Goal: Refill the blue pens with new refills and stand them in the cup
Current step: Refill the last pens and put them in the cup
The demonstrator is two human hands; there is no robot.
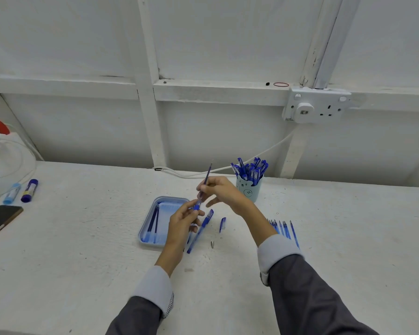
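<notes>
Head view shows the pen barrel [197, 206] pinched in the fingers of the left hand [183, 220], held above the bench [82, 250] just over the right edge of the blue tray [147, 215]. The right hand [221, 189] grips a thin dark refill [207, 175] between thumb and fingertips, its lower end meeting the barrel's open mouth and its upper end slanting up and away; whether it is going in or coming out cannot be told.

Beside the left hand lies a complete capped pen [200, 230], then a loose cap [222, 224] and a small metal tip [212, 244]. More refills [153, 223] lie in the tray, and another row of refills [284, 229] sits fanned on the bench behind the right forearm. The bear-faced cup [248, 189], already crowded with pens, stands just behind the right hand.

The refill is slim and looks flexible, so an off-axis push could probably bend it or make it jam. The right wrist might also knock the cup, and the tiny tip could roll away if brushed.
</notes>
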